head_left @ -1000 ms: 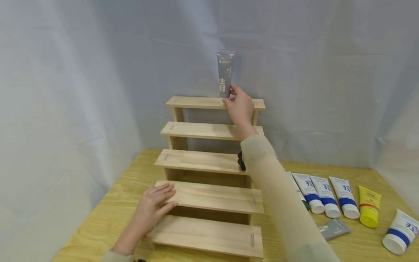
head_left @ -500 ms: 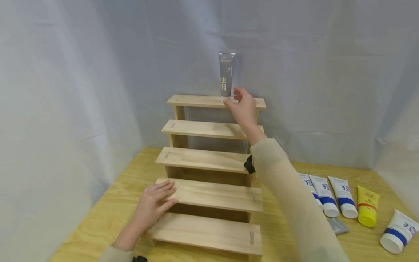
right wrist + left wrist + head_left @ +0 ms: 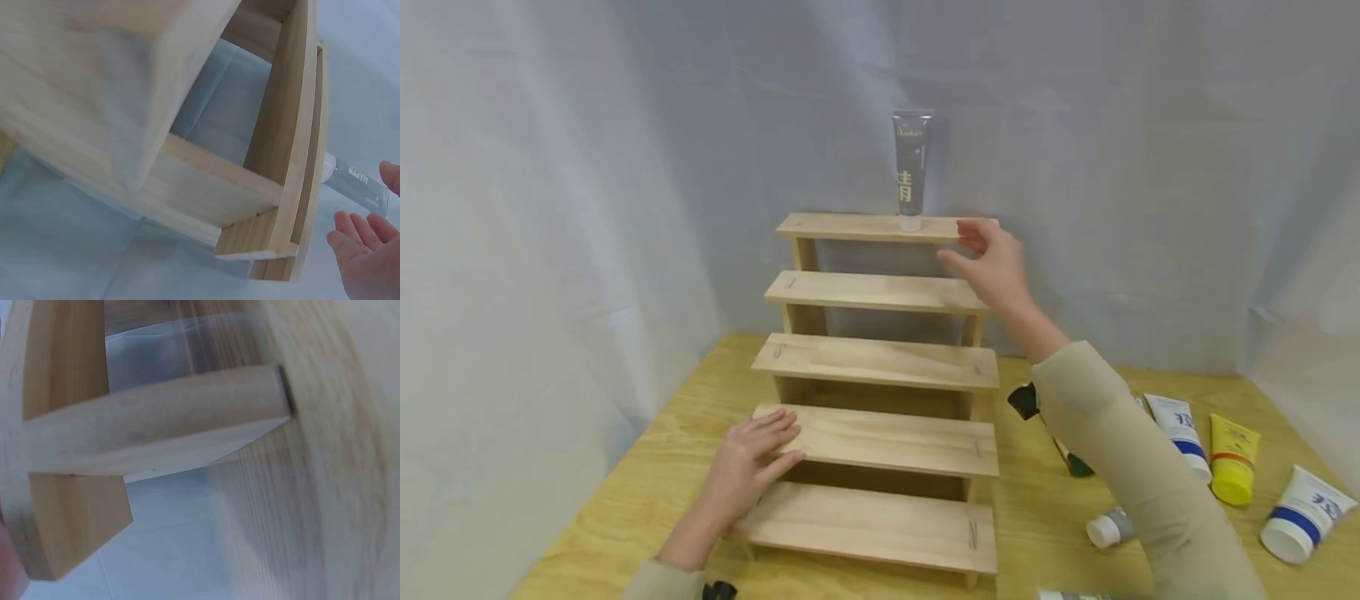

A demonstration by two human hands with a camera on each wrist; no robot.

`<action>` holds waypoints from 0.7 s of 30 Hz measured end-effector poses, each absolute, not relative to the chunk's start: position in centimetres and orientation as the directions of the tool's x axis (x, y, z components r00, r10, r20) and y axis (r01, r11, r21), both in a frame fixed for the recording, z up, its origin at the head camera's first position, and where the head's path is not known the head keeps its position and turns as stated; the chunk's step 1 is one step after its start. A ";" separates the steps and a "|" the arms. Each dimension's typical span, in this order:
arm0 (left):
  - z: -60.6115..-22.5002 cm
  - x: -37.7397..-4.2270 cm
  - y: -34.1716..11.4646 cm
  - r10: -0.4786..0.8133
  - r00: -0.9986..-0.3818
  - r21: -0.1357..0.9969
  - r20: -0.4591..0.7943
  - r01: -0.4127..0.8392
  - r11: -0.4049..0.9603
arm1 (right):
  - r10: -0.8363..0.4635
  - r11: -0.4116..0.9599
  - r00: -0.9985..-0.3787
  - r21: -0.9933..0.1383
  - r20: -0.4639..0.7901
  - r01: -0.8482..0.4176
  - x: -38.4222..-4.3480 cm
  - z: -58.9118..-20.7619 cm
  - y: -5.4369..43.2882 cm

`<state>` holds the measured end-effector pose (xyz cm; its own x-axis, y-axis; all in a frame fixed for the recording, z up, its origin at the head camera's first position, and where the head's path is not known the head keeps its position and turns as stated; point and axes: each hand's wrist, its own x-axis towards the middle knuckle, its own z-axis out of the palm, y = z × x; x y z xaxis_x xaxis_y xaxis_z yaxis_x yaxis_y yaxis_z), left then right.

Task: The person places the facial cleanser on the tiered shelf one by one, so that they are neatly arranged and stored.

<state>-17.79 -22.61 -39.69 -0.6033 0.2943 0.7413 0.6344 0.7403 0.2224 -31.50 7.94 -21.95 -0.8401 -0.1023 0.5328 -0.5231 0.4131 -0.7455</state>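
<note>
Gray tube: A gray tube (image 3: 912, 167) stands upright, cap down, on the top step of a five-step wooden stand (image 3: 872, 362), right of the step's middle. It narrows from a wide, flat crimped end at the top to a short whitish cap; pale script runs near the top and a large pale character sits lower down.
Right hand: The person's right hand (image 3: 992, 262) is at the right end of the top step, near the tube but apart from it, thumb and loosely bent fingers well parted, grasping nothing.
Left hand: The left hand (image 3: 748, 467) rests on the left end of the second step from the bottom, its fingers extended and relaxed, gripping nothing.
On the table: Right of the stand, a yellow tube (image 3: 1234, 458) lies between two white tubes (image 3: 1306, 515) with blue bands.
Partly covered: The right sleeve (image 3: 1097, 425) crosses a second gray tube (image 3: 1118, 527), leaving its pale cap end visible, and a tube with a dark green cap (image 3: 1078, 465).
Cut off: Another pale-ended object (image 3: 1063, 596) barely enters at the bottom edge. The right-wrist view crops the right hand; the left-wrist view shows only a blurred sliver of the left.
Hard to read: The tube's small script is too soft to make out.
</note>
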 end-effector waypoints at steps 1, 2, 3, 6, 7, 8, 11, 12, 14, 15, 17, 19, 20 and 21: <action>-39.7 -17.8 -22.6 0.295 -0.603 0.222 0.741 0.635 0.740 | -0.112 0.421 -0.841 -0.742 0.529 -0.523 -31.1 -22.0 8.3; -39.7 -17.8 -22.7 0.296 -0.602 0.221 0.742 0.636 0.739 | -0.126 0.427 -0.839 -0.735 0.530 -0.528 -30.8 -22.2 8.6; -39.7 -17.8 -22.7 0.297 -0.600 0.220 0.743 0.638 0.738 | -0.136 0.428 -0.838 -0.732 0.528 -0.530 -30.5 -22.3 8.9; -39.7 -17.8 -22.8 0.295 -0.613 0.230 0.733 0.631 0.741 | -0.153 0.426 -0.845 -0.737 0.513 -0.525 -29.6 -22.9 9.8; -39.7 -17.8 -22.8 0.294 -0.620 0.235 0.728 0.627 0.743 | -0.158 0.423 -0.843 -0.736 0.514 -0.528 -29.3 -23.1 10.1; -39.7 -17.7 -22.8 0.292 -0.626 0.240 0.723 0.623 0.744 | -0.164 0.419 -0.841 -0.735 0.516 -0.533 -29.1 -23.4 10.4; -39.5 -17.6 -22.8 0.288 -0.636 0.248 0.716 0.617 0.747 | -0.180 0.420 -0.835 -0.727 0.520 -0.543 -28.5 -24.3 11.3; -39.5 -17.6 -22.8 0.289 -0.633 0.244 0.718 0.618 0.747 | -0.189 0.426 -0.832 -0.720 0.522 -0.548 -28.2 -24.6 11.7; -39.4 -17.6 -22.7 0.291 -0.629 0.237 0.721 0.618 0.750 | -0.200 0.438 -0.834 -0.715 0.514 -0.545 -27.6 -25.1 12.4; -39.4 -17.5 -22.7 0.291 -0.628 0.235 0.722 0.617 0.751 | -0.205 0.449 -0.838 -0.712 0.506 -0.540 -27.3 -25.4 12.7; -39.3 -17.5 -22.7 0.292 -0.628 0.231 0.722 0.615 0.754 | -0.216 0.472 -0.846 -0.706 0.488 -0.528 -26.5 -25.9 13.4; -39.3 -17.4 -22.7 0.290 -0.634 0.236 0.717 0.612 0.755 | -0.221 0.487 -0.847 -0.698 0.483 -0.525 -25.8 -26.7 14.2; -39.3 -17.4 -22.7 0.289 -0.635 0.238 0.716 0.612 0.754 | -0.224 0.495 -0.848 -0.694 0.479 -0.523 -25.5 -27.1 14.6; -39.3 -17.3 -22.7 0.288 -0.637 0.241 0.715 0.612 0.754 | -0.224 0.498 -0.850 -0.694 0.477 -0.520 -25.4 -27.6 15.1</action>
<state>-17.34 -22.74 -39.29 -0.6366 0.2884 0.7152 0.6117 0.7536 0.2405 -25.42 15.14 -27.63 -0.8502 -0.2237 0.4765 -0.5200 0.4980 -0.6940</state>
